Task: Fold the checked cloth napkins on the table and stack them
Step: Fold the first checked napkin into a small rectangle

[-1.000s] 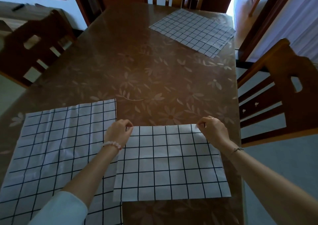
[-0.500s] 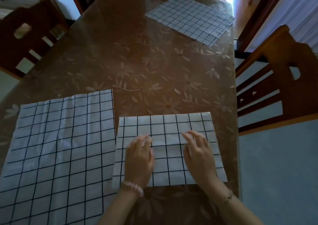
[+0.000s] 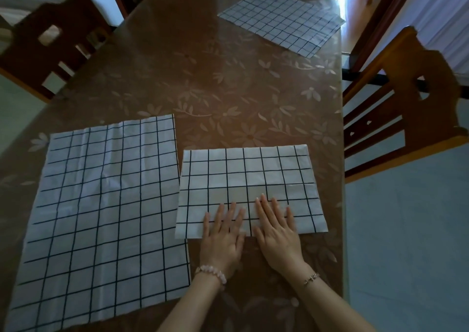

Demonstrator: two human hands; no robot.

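Both flat, straight-fingered hands, left hand (image 3: 223,232) and right hand (image 3: 276,226), press the near edge of the half-folded white black-checked cloth napkin (image 3: 250,179), likely setting its crease.

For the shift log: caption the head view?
Napkin folding: left hand and right hand press the folded napkin flat; an unfolded napkin lies beside it, a far napkin across the table.

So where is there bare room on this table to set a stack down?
The table middle is bare, between the far napkin and the two near ones; so is the far left beside it. The near edge is crowded: unfolded napkin and folded napkin almost edge to edge, left hand and right hand flat on the latter.
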